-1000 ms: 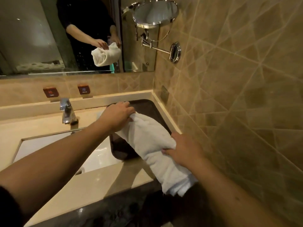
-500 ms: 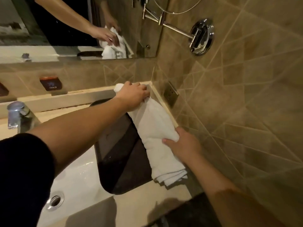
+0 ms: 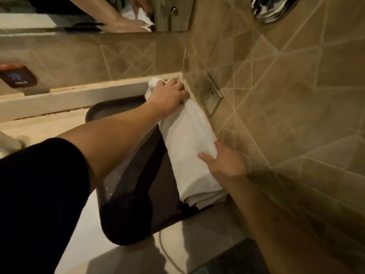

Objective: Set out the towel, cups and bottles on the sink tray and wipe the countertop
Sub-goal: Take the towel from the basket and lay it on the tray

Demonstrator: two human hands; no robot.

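A white rolled towel [image 3: 187, 143] lies lengthwise along the right side of a dark tray [image 3: 138, 194], close against the tiled side wall. My left hand [image 3: 167, 95] grips the towel's far end near the back corner. My right hand [image 3: 223, 161] presses on the towel's near part, fingers laid over its right side. The tray sits on the beige countertop [image 3: 122, 256] to the right of the basin. No cups or bottles are visible.
A wall socket [image 3: 212, 95] sits on the tiled side wall just beside the towel. A raised ledge [image 3: 69, 99] runs along the back under the mirror [image 3: 79, 12]. A dark "COLD" label [image 3: 18, 78] is at far left. A chrome mirror mount [image 3: 274, 6] juts out top right.
The view has closed in on the tray. The towel went from hanging over the counter's front edge to lying wholly on the tray against the wall; both hands stayed on it.
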